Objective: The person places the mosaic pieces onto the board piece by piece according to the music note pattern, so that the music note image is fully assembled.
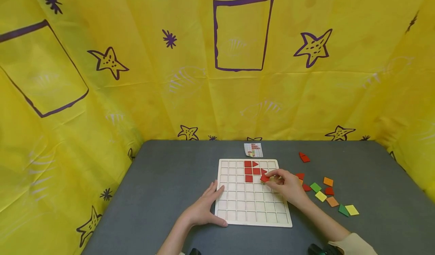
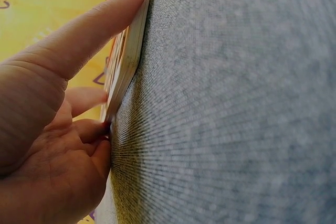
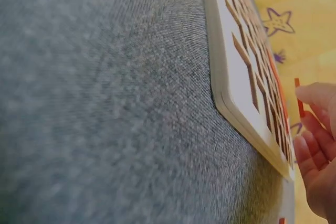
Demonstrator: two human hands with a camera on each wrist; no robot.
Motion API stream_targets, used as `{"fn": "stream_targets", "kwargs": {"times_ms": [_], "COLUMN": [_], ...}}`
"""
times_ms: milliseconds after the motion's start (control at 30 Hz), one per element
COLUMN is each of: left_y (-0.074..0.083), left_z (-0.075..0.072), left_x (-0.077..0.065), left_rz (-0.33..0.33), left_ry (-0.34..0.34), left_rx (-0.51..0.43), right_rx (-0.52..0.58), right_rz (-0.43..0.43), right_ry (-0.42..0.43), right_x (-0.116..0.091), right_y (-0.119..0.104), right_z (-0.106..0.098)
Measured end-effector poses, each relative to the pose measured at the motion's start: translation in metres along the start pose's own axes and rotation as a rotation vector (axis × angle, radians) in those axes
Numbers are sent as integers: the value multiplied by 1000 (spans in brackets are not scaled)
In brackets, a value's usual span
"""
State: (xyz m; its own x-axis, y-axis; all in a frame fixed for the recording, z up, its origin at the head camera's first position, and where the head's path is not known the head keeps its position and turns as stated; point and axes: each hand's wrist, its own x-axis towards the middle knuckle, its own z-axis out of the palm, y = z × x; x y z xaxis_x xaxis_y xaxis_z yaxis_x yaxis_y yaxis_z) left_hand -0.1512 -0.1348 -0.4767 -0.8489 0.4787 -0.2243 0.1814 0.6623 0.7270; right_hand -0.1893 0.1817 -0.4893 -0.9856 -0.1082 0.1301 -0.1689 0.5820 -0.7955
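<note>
A white grid board [image 1: 238, 206] lies on the table, its square cells edged by raised lines. Several red tiles [image 1: 248, 171], squares and pointed ones, fill cells in its upper part. My left hand [image 1: 204, 208] rests spread along the board's left side, fingers at the side edge and thumb on the lower-left corner. Over the board, my right hand [image 1: 289, 185] pinches a red tile [image 1: 264, 178] between thumb and fingertips. In the right wrist view this red tile [image 3: 300, 98] shows edge-on, raised above the grid.
A small printed card [image 1: 253, 150] with a coloured grid pattern lies behind the board. To the right are scattered loose tiles, among them orange [image 1: 328, 181], green [image 1: 315, 187], yellow [image 1: 321, 196] and red [image 1: 304, 157] ones. Yellow patterned cloth [image 1: 190, 104] hangs around the grey table [image 1: 163, 172].
</note>
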Motion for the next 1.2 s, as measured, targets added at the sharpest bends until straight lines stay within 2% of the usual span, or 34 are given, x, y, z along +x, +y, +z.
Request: {"fn": "stream_targets", "kwargs": {"times_ms": [200,333,500,633,933,1067,1200], "left_y": [0,0,0,-1,-1,-1,-1], "left_z": [0,0,1,1,0,0,0], "left_x": [0,0,0,0,0,0,0], "left_rz": [2,3,0,3,10,14,8], "left_ry": [4,2,2,3,1,2,1], "left_rx": [5,3,2,7,5,8,10], "right_rx": [-129,-163,-180,-189,-168,-138,-130], "right_rz": [-177,-278,-352,-360,-304,-249,-160], "right_ry": [11,15,25,20,18,62,141], "right_x": [6,10,11,11,9,9,9], "right_y": [-3,-1,1,0,-2,4,11], "right_z": [10,14,18,20,18,14,3]}}
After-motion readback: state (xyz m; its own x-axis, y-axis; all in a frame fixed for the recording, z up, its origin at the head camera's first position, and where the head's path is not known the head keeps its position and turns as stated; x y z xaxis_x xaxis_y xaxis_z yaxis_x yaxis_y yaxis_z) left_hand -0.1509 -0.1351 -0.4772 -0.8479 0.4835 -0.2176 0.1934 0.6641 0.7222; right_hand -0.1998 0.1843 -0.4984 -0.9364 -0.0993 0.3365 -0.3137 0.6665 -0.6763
